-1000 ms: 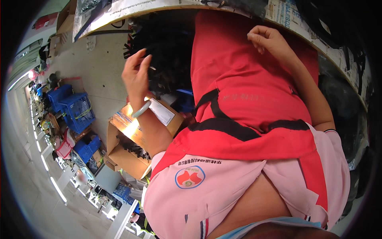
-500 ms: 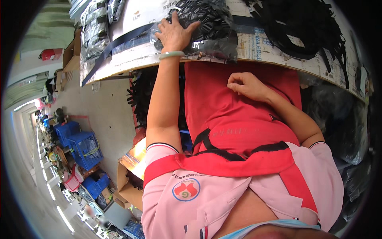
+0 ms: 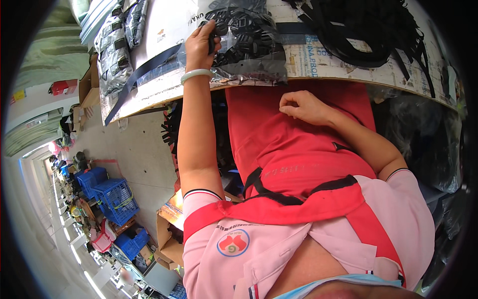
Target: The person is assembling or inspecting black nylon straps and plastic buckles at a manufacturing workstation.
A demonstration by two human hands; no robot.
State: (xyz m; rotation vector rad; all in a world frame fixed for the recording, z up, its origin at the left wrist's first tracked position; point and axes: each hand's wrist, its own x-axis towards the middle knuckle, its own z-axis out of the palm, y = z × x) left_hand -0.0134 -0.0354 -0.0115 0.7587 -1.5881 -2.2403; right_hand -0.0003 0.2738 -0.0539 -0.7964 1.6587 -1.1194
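The bag (image 3: 244, 45) is clear, shiny plastic packed with black plastic buckles, its film creased and glinting. It lies flat on the table (image 3: 318, 62) at the near edge, just above the person's lap, with its long axis running roughly left to right along that edge.

The left hand (image 3: 201, 45) reaches up over the edge and grips the bag's left end, thumb and fingers closed on the plastic; a pale bangle (image 3: 195, 74) sits on that wrist. The right hand (image 3: 298, 105) rests on the red apron (image 3: 294, 149) below the table edge, fingers loosely curled and holding nothing, well apart from the bag.

Just right of the bag a tangled heap of black straps (image 3: 363, 35) spreads over the table. To the left a dark strap (image 3: 144, 70) runs diagonally across a white sheet, and further left lie more packed bags (image 3: 117, 45).

Below the table a cardboard box (image 3: 167, 234) stands on the floor by the person's left side, with blue crates (image 3: 112, 194) beyond it.
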